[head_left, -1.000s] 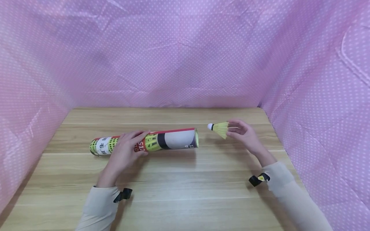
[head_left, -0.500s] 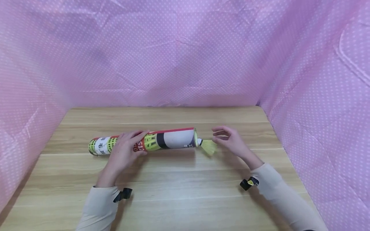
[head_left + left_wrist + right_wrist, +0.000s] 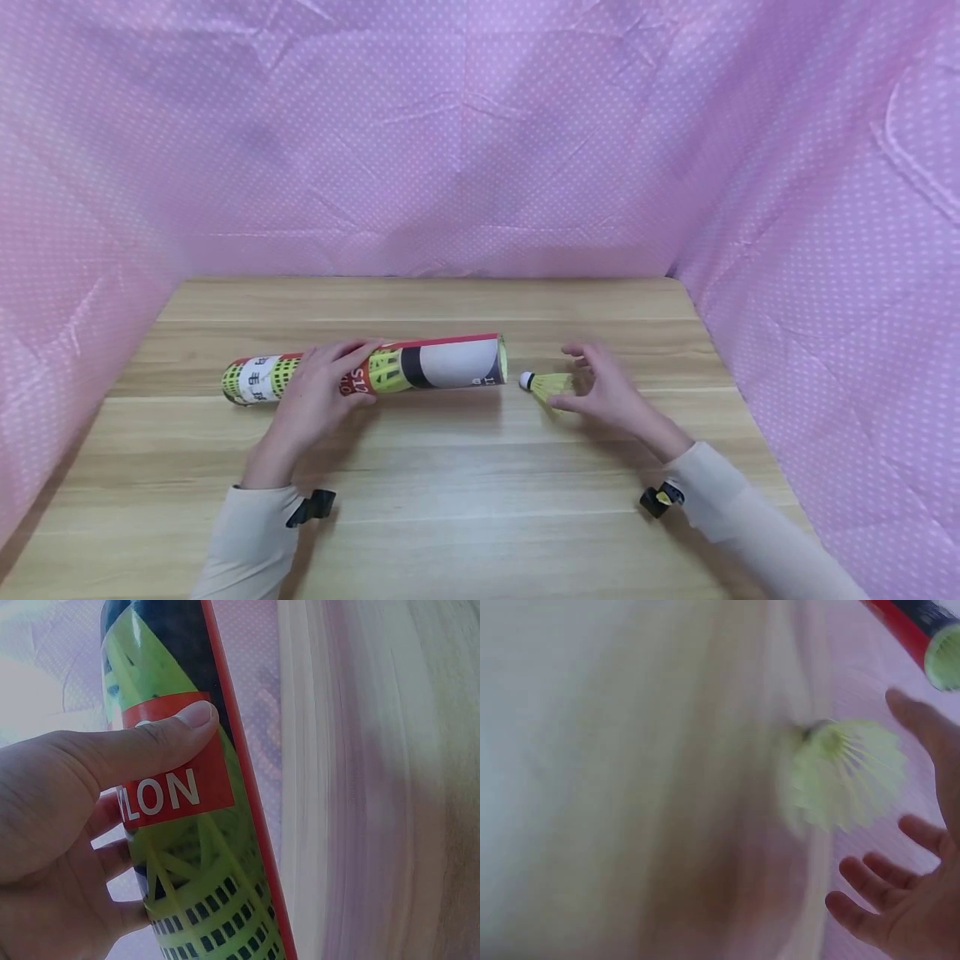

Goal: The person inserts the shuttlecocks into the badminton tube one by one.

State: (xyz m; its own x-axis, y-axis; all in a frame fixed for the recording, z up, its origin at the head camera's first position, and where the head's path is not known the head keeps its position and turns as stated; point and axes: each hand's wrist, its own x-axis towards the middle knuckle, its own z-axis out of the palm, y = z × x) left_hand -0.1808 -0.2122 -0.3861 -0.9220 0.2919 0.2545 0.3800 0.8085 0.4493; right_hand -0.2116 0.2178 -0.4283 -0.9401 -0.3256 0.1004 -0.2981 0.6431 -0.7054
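My left hand [image 3: 318,400] grips a shuttlecock tube [image 3: 457,362] round its middle. The tube lies sideways, slightly raised at its open right end. In the left wrist view the thumb presses across the red label of the tube [image 3: 180,799]. Just right of the tube's mouth is a yellow shuttlecock [image 3: 546,387], its white cork facing the tube. Spread around the skirt are the fingers of my right hand [image 3: 611,398]. In the right wrist view the shuttlecock [image 3: 851,776] sits apart from the parted fingers and thumb.
A wooden table [image 3: 420,517] lies under both hands. Pink dotted cloth [image 3: 450,150] hangs behind it and along both sides. Each wrist wears a black camera mount, such as the right mount [image 3: 660,498].
The right hand brought the shuttlecock left to the tube's mouth; it slipped from the fingers, tilting downward. The right hand then moved down around it. The tube shifted slightly left.
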